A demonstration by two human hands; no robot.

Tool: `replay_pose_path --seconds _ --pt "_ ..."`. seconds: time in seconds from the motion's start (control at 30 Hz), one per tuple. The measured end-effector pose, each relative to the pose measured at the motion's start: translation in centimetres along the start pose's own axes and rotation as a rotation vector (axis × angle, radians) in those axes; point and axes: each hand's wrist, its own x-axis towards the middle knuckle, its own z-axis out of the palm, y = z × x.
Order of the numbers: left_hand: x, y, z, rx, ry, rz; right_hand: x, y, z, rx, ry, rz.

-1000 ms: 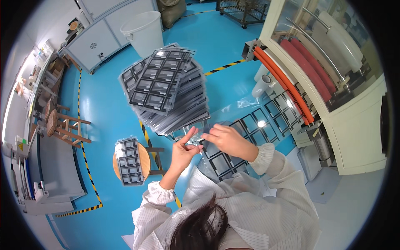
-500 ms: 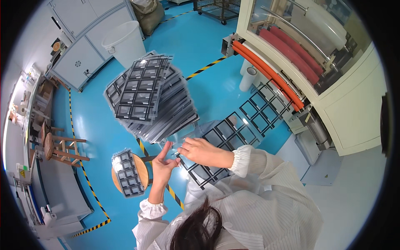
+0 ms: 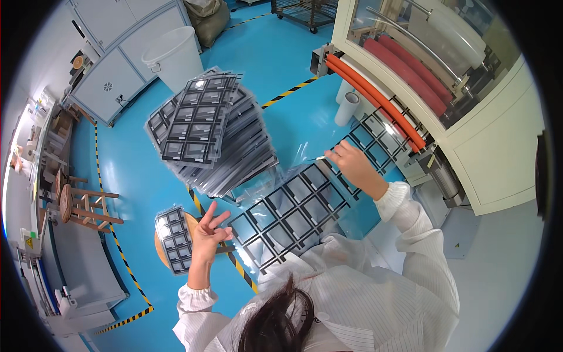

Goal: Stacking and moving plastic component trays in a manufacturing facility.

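We see a bright blue floor (image 3: 281, 53) crossed by yellow-and-black striped tape (image 3: 288, 92), and our sleeves (image 3: 410, 234) are white with fine pinstripes. The clear film sheet (image 3: 293, 211) carries a grid of black-framed grey rectangles, as does the stack of sheets (image 3: 211, 135). The cream machine (image 3: 487, 141) holds red rollers (image 3: 410, 64), with orange rollers (image 3: 375, 97) below.

A person in a white long-sleeved coat holds both arms out in front. The left hand (image 3: 208, 230) is raised with fingers spread and loosely curled, empty. The right hand (image 3: 350, 162) reaches further forward, arm extended, fingertips pinched together with the palm facing down.
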Motion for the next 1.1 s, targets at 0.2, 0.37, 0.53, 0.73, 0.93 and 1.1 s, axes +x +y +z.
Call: replay_pose_path --seconds 0.2,0.37,0.53,0.73,0.93,1.1 --pt "-2.0 1.4 -0.9 0.088 0.045 -0.038 0.2 -2.6 0.6 0.281 0.049 0.091" --pt "-3.3 1.5 -2.0 0.11 0.048 -0.005 3.6 -7.7 -0.8 0.555 0.061 -0.027" --pt "-4.8 1.2 -3.5 0.055 0.079 0.011 4.0 -7.5 -2.7 0.625 0.11 -0.038" --pt "-5.9 1.4 -4.9 0.045 0.086 0.066 5.1 -11.4 -1.0 0.82 0.083 -0.092" --pt "-7.5 1.5 -6.1 0.067 0.103 0.076 4.5 -9.3 -0.8 0.524 0.017 -0.319" --pt "-8.7 1.0 -7.7 0.071 0.154 0.076 3.9 -8.2 0.2 0.469 0.043 -0.295"
